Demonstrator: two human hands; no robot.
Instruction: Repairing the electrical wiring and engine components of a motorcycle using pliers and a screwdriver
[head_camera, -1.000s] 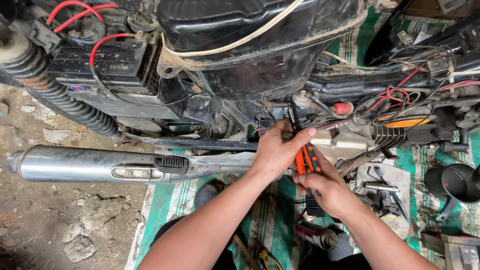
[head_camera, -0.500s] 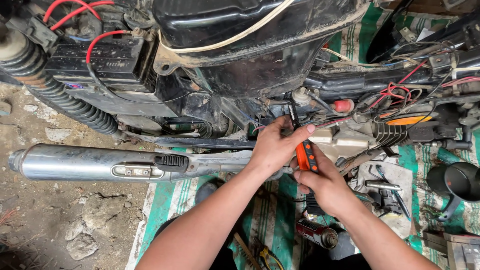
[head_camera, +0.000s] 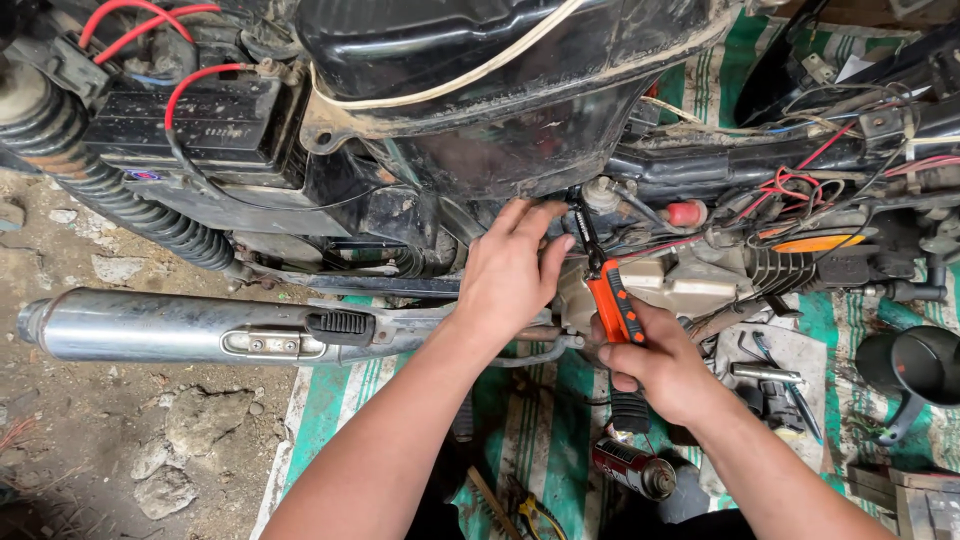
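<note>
— Pliers (head_camera: 612, 300), orange-and-black handles, where?
— Right hand (head_camera: 665, 372), fingers wrapped tight round the handles, nose pointing up into the engine (head_camera: 690, 285) just under the black tank (head_camera: 480, 90)

— Left hand (head_camera: 508, 275)?
— Flat on the motorcycle beside the plier nose, fingers spread narrow and extended, gripping nothing I can see

— Around them?
— Chrome exhaust pipe (head_camera: 150, 330) to the left, green striped mat (head_camera: 545, 420) below, small spray can (head_camera: 632, 467) near the right wrist
</note>
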